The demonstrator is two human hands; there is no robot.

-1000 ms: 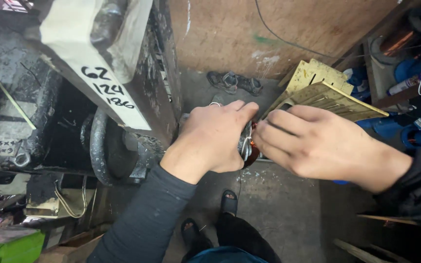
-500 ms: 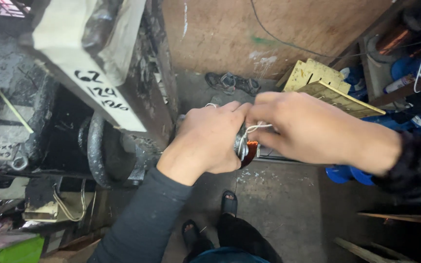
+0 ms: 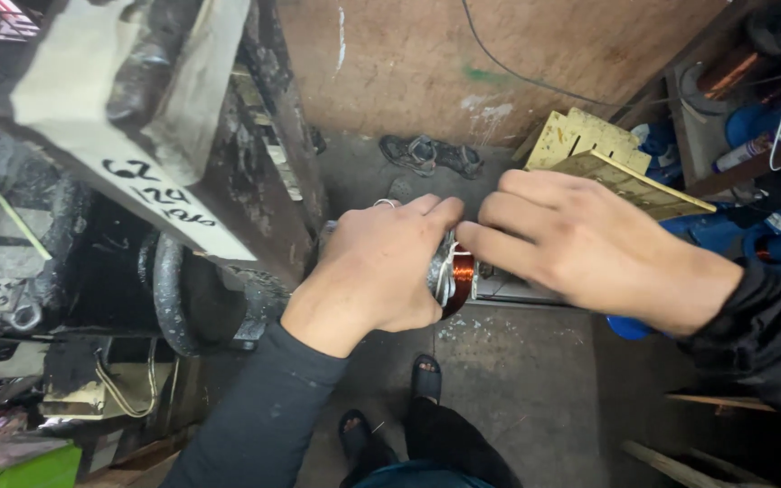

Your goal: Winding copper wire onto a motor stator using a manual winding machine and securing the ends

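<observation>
Since half a second ago the right hand (image 3: 589, 248) has been drawn slightly rightward and upward, so that more of the copper coil (image 3: 459, 278) is now being exposed between the two hands; the left hand (image 3: 389, 267) has hardly been shifted. The coil is being held in front of the body, just right of the dark machine (image 3: 228, 226) at the left, and above the grey floor (image 3: 517, 380). It is being gripped by the left hand, whose fingers are being kept clenched around its near end, with a ring showing on one finger. The right hand's fingers are being kept pinched together at the coil's upper right edge, touching it; whether the thin pale wire (image 3: 449, 262) looped over the coil is being pinched there cannot be told. Yellow boards (image 3: 589, 149) are being partly covered by the right hand, leaning behind it toward the brown wall (image 3: 499, 54). A pair of sandals (image 3: 431, 155) is lying on the floor near the wall. Blue containers (image 3: 770, 235) are being seen at the far right.
</observation>
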